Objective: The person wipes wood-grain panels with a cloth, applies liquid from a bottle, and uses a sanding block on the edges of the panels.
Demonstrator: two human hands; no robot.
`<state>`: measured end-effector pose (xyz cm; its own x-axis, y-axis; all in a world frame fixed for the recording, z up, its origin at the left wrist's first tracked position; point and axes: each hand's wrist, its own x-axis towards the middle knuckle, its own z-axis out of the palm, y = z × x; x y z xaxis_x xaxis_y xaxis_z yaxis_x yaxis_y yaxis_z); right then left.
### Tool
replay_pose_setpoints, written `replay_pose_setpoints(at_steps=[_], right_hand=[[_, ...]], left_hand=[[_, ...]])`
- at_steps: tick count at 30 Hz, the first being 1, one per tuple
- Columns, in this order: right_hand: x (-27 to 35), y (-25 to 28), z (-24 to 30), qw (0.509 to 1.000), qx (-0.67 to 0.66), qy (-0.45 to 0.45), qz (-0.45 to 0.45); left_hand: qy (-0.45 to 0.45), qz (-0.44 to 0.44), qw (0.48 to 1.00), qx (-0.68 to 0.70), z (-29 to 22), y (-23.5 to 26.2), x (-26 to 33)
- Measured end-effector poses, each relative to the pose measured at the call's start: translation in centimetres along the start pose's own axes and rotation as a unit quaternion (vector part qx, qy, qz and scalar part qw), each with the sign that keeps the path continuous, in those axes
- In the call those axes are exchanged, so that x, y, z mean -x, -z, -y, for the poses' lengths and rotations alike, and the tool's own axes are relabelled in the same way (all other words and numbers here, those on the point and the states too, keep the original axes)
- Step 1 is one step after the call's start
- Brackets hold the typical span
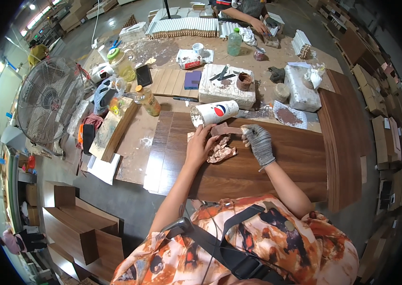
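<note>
My right hand [259, 145], in a grey knitted glove, is closed on the narrow end of a small brown-smeared putty knife [229, 129]. The knife's wider end points left, to my bare left hand [200, 146], whose fingers and thumb pinch around it. Just below, a crumpled, brown-stained sheet [222, 151] lies against my left hand; whether its fingers also hold part of it I cannot tell. Both hands are over a dark wood-grain board [267, 175]. Behind them a large white paper cup [217, 112] lies on its side, its mouth to the left.
A tub of brown paste [244, 81] and dark strips sit on a white block [224, 97]. An orange-capped bottle [149, 100], phone [144, 75] and green bottle [234, 42] stand or lie around. A fan [51, 102] is left; a co-worker's arm [243, 16] reaches in across the table.
</note>
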<state>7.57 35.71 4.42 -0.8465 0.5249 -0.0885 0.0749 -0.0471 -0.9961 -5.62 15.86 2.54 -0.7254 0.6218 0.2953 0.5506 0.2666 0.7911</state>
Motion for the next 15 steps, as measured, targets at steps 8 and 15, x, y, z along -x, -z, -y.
replay_pose_setpoints(at_steps=[8, 15], right_hand=[[1.0, -0.8, 1.3, 0.923, 0.263, 0.281, -0.019], [2.5, -1.1, 2.3, 0.889, 0.297, 0.349, -0.011]], left_hand=[[0.018, 0.012, 1.0, 0.007, 0.1, -0.1, 0.6], [0.01, 0.001, 1.0, -0.003, -0.2, 0.2, 0.0]])
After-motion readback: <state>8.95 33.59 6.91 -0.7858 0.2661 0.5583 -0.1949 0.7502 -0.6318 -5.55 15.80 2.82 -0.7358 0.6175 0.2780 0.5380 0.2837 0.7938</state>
